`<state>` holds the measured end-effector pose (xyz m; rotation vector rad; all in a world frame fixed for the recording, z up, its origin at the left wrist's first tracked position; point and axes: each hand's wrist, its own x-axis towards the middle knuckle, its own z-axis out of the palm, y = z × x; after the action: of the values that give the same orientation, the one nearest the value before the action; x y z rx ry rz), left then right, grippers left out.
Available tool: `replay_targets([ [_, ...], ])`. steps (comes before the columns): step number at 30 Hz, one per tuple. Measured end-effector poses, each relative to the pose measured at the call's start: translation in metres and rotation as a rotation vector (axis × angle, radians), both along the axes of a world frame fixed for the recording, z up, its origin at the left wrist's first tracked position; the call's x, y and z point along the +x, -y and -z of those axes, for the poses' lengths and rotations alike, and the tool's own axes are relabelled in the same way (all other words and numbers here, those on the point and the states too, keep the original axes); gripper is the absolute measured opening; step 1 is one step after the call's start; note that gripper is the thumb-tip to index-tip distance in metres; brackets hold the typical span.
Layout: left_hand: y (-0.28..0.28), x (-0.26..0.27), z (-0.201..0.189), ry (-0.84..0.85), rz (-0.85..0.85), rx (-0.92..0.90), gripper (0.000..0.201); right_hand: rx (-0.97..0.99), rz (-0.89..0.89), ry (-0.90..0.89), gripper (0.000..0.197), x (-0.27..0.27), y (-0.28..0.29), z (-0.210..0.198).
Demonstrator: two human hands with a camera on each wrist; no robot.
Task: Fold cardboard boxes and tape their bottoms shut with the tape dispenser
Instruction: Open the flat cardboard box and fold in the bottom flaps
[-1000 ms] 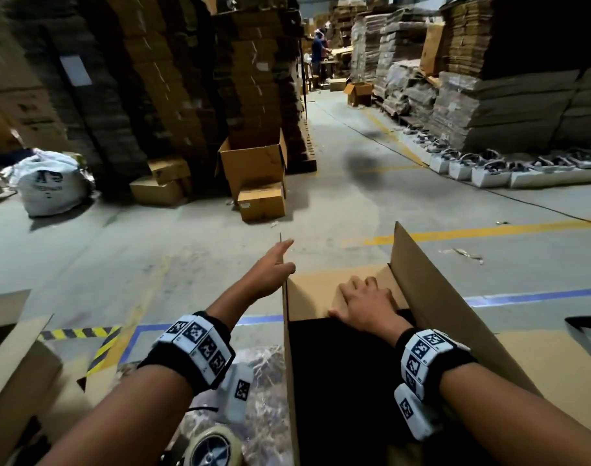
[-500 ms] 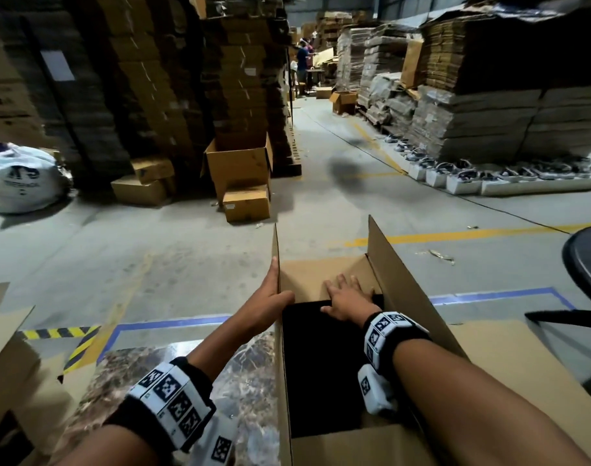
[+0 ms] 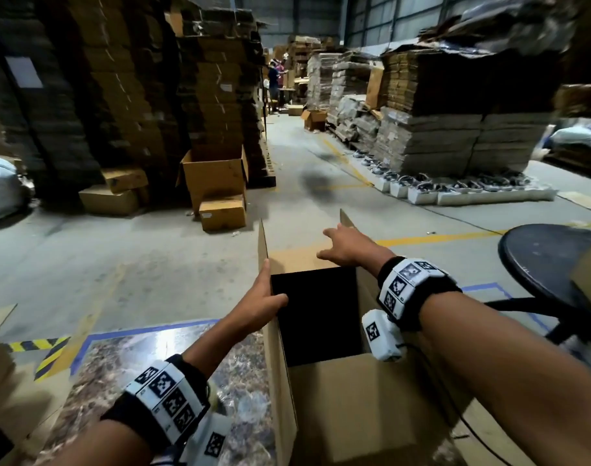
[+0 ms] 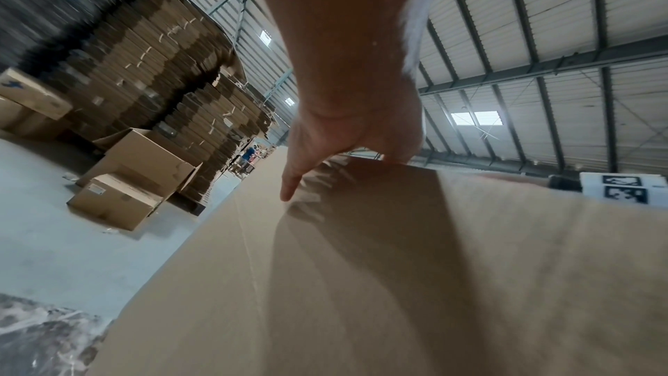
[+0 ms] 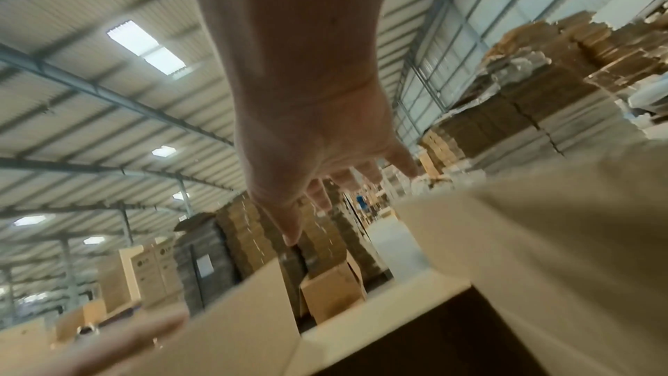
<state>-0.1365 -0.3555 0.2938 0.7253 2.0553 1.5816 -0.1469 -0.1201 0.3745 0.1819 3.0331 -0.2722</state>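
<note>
- My left hand (image 3: pixel 260 306) grips the cardboard box's (image 3: pixel 354 408) upright left flap (image 3: pixel 262 250), thumb hooked inside.
- The box stands open at the desk's (image 3: pixel 119 358) right edge; it could tip off if I push unevenly.
- My right hand (image 3: pixel 349 245), fingers spread wide and holding nothing, reaches for the right flap (image 3: pixel 346 218); it may miss.

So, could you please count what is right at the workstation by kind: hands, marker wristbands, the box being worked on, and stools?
Hands: 2, the left hand and the right hand
Marker wristbands: 2, one on the left wrist, one on the right
Cardboard box between the hands: 1
Black stool: 1
Total: 6
</note>
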Motion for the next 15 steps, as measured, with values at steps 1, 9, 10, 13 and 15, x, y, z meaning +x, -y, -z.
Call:
replay_targets([
  [1, 0.002, 0.002, 0.005, -0.016, -0.014, -0.007, 0.118, -0.015, -0.003, 0.009, 0.065, 0.004, -0.004, -0.005],
  [9, -0.002, 0.036, 0.012, -0.125, -0.061, -0.025, 0.092, 0.024, 0.257, 0.224, 0.101, 0.118, -0.043, 0.002],
  [10, -0.003, 0.036, 0.014, -0.132, -0.071, -0.039, 0.092, -0.017, 0.261, 0.259, 0.098, 0.126, -0.043, 0.007],
  [13, -0.009, 0.04, 0.014, -0.138, -0.096, -0.12, 0.094, -0.123, 0.208, 0.254, 0.088, 0.141, -0.046, 0.02],
  [15, -0.013, 0.044, 0.012, -0.139, -0.105, -0.175, 0.096, -0.201, 0.175, 0.237, 0.077, 0.147, -0.052, 0.025],
])
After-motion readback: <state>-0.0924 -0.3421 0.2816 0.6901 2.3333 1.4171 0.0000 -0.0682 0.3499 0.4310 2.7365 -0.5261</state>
